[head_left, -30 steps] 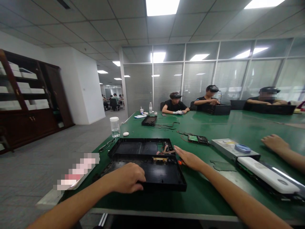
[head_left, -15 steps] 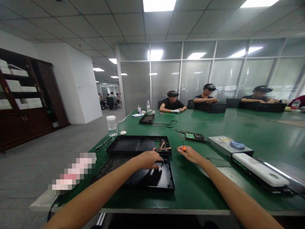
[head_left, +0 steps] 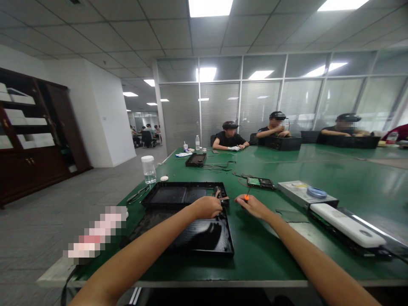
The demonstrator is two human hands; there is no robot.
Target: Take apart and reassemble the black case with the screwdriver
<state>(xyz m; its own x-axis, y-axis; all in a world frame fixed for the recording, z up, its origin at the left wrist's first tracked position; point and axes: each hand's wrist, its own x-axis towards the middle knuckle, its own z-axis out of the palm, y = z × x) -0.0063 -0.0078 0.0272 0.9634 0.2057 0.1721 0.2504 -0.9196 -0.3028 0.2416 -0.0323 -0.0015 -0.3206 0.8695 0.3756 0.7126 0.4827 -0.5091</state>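
Two black plastic casing halves lie joined or edge to edge on the green table: the far tray (head_left: 178, 193) and the near, shiny panel (head_left: 191, 238). My left hand (head_left: 208, 207) is at their right end, fingers curled in and pointing down by the ribbon wires (head_left: 222, 196). Whatever its fingertips pinch is hidden. Just right of the casing, my right hand (head_left: 255, 207) grips a small screwdriver (head_left: 246, 197) with an orange handle, its thin shaft pointing up.
Pliers (head_left: 138, 194) and a clear jar (head_left: 148, 170) stand left of the casing. A circuit board (head_left: 259, 182) lies beyond my right hand. On the right are a metal box (head_left: 306, 193) with a blue tape roll (head_left: 317, 192) and a white device (head_left: 347, 225). Several people sit across the table.
My left hand has moved away from me and slightly right, from the near panel to the ribbon wires, and its fingers have curled in. My right hand stays nearly in place; the screwdriver shaft tilts more to the right.
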